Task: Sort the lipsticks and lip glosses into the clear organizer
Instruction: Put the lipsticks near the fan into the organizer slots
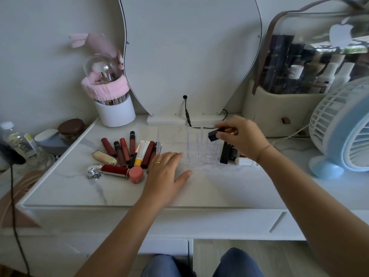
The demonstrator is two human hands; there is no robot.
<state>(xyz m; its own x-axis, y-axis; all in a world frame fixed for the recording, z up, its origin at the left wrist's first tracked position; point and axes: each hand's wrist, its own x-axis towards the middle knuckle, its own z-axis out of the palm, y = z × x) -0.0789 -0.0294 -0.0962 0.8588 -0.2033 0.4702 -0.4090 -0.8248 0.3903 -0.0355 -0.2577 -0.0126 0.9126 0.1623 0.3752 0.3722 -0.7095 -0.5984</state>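
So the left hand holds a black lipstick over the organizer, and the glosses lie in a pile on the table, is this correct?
Not quite: the head view shows the right hand holding the black lipstick over the organizer; the left hand lies flat on the table. The glosses do lie in a pile.

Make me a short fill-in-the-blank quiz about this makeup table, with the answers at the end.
1. The right hand holds a lipstick coloured ____ above the clear organizer.
2. The left hand rests flat on the table, wearing a gold ____.
3. The lip glosses lie in a pile on the organizer's ____ side.
Answers: black; ring; left.
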